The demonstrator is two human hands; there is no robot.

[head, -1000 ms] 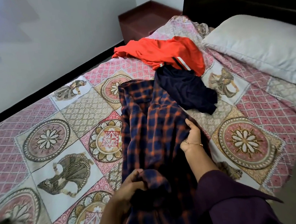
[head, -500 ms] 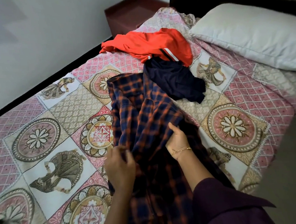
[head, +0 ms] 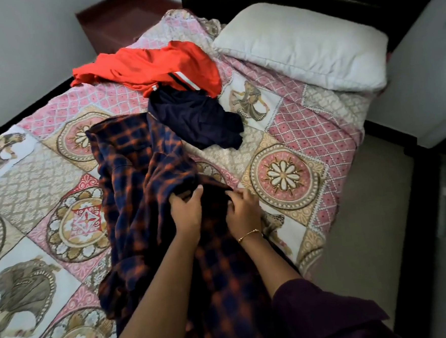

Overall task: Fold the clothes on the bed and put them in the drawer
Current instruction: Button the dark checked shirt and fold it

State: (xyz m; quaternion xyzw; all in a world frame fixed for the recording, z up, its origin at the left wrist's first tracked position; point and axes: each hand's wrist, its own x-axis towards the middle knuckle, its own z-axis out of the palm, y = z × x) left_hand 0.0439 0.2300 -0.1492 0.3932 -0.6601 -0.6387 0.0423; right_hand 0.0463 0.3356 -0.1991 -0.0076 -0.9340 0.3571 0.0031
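We are at the very start of the task, as we judge it: none of the clothes looks folded. The checked shirt lies crumpled in the middle of the bed. Its long axis runs from our body toward the white pillow, leaning a little left. Which end is the collar we cannot tell. The left hand grips a bunch of this shirt with curled fingers, and the right hand pinches its edge just beside. Between the shirt and the pillow lie a dark garment and an orange garment, both not yet folded. We see no drawer here.
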